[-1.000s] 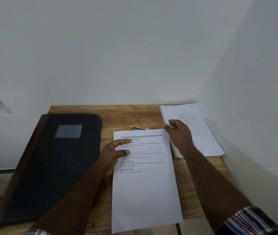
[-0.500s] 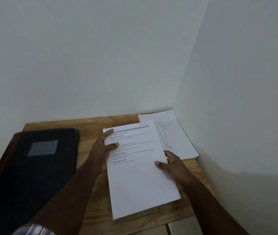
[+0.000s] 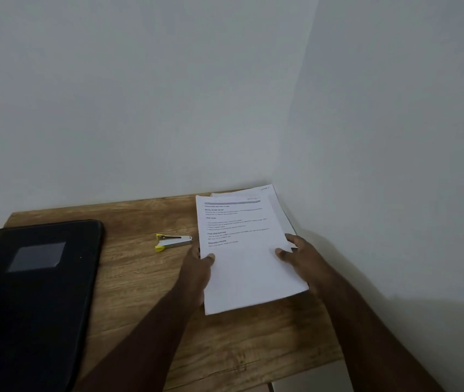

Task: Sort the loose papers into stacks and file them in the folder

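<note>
Both my hands pinch the printed sheets (image 3: 242, 250), left hand (image 3: 196, 267), right hand (image 3: 301, 256), thumbs on top. Risk: sheets fan over the stack beneath (image 3: 277, 210), mixing piles.

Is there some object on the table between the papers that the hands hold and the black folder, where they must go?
Only the small stapler lies on the table between the papers and the closed folder, toward the far side. The nearer strip of wood looks bare. Left hand and right hand grip the papers' side edges.
</note>
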